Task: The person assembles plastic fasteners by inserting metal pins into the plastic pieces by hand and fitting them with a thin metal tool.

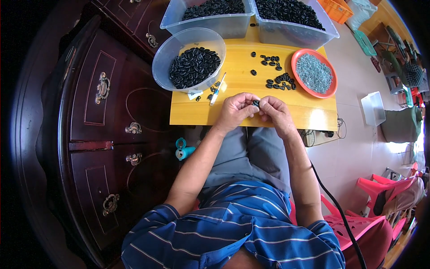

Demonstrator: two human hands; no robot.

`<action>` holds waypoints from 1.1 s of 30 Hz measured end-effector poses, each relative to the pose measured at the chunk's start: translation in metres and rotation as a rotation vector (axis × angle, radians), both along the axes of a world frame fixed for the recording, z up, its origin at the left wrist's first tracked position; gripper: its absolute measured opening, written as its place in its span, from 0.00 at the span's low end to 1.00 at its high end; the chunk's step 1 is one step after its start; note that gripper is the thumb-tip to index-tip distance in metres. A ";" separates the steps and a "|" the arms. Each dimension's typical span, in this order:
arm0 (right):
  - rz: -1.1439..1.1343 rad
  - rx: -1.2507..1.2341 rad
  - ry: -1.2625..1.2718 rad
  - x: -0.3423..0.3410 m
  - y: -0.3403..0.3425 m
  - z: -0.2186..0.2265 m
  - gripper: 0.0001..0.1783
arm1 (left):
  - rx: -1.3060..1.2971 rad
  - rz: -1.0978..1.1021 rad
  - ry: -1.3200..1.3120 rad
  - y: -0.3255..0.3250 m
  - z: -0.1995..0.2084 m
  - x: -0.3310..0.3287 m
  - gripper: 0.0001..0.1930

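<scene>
Close together over the front edge of the table, my two hands meet around a small black oval piece [256, 103] with holes in it. My left hand [236, 110] pinches it from the left with thumb and forefinger. From the other side, the fingertips of my right hand [277, 114] close on it; whether they also hold a smaller part is hidden. Several matching black pieces [282, 80] lie loose beyond my right hand. An orange-red plate [332, 88] of small silvery metal parts [314, 72] stands beside them. Near my left hand lies a white pen-like tool [215, 96].
A round clear tub [160, 71] of black pieces stands on the yellow table [192, 117] at left. Two clear bins [255, 29] filled with black pieces are at the back. A dark wooden cabinet [96, 94] borders the left; pink chairs [347, 226] stand at lower right.
</scene>
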State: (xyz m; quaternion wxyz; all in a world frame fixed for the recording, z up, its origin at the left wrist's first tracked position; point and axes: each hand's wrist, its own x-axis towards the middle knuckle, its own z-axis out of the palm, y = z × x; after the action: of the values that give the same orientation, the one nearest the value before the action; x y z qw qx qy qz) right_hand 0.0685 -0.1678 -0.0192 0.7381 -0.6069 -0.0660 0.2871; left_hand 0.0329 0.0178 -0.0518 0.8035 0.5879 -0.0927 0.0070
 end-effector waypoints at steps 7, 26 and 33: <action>0.040 0.004 -0.021 0.001 -0.002 -0.005 0.11 | -0.003 -0.041 0.013 0.003 0.002 0.000 0.10; 0.152 0.043 0.002 0.007 -0.010 0.000 0.11 | -0.028 -0.113 0.044 0.007 0.005 0.000 0.10; 0.173 0.052 0.023 0.007 -0.012 0.004 0.11 | -0.055 -0.159 0.047 0.006 0.012 -0.001 0.10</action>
State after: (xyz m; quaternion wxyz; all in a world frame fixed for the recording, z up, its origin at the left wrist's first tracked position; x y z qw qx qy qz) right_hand 0.0757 -0.1796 -0.0153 0.7270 -0.5761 -0.1169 0.3549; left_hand 0.0319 0.0235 -0.0396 0.8193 0.5565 -0.1201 -0.0680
